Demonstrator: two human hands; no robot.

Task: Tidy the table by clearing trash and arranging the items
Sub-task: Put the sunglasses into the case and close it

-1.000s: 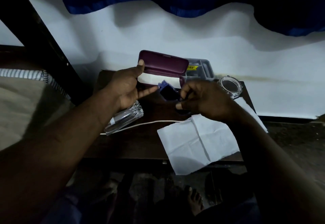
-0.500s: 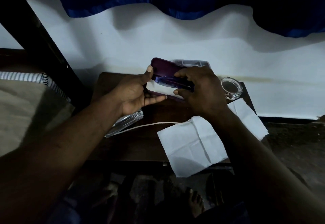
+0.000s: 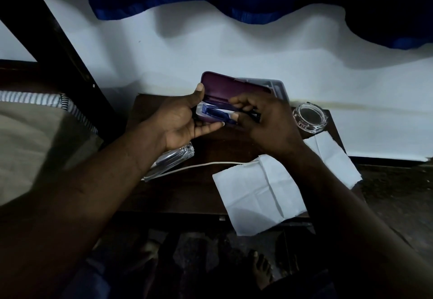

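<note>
- Beige bedding [image 3: 35, 139] with a striped edge lies at nine o'clock, beside the dark wooden table [image 3: 187, 195].
- We note a clear glass container [image 3: 174, 161] lying on its side at the table's nine o'clock edge, partly under the left wrist. A white cord [image 3: 206, 165] runs from it toward the centre.
- Left hand [image 3: 185, 120]: it holds the maroon case [image 3: 225, 86] above the table's twelve o'clock edge. The thumb is pressed on the left end of the raised lid and the fingers are curled beneath the base. The case stands open, showing a pale lining.
- Blue-framed spectacles [image 3: 216, 114] lie partly inside the case base.
- Right hand [image 3: 269, 122]: its fingers are curled and pinch the right end of the spectacles at the case mouth.
- A clear plastic box [image 3: 275, 85] sits just behind the case at twelve o'clock.
- A creased white paper sheet [image 3: 257, 193] overhangs the five o'clock edge.
- A glass ashtray [image 3: 309, 117] stands upright at two o'clock. A second white sheet [image 3: 332, 158] lies at three o'clock, just below the ashtray.
</note>
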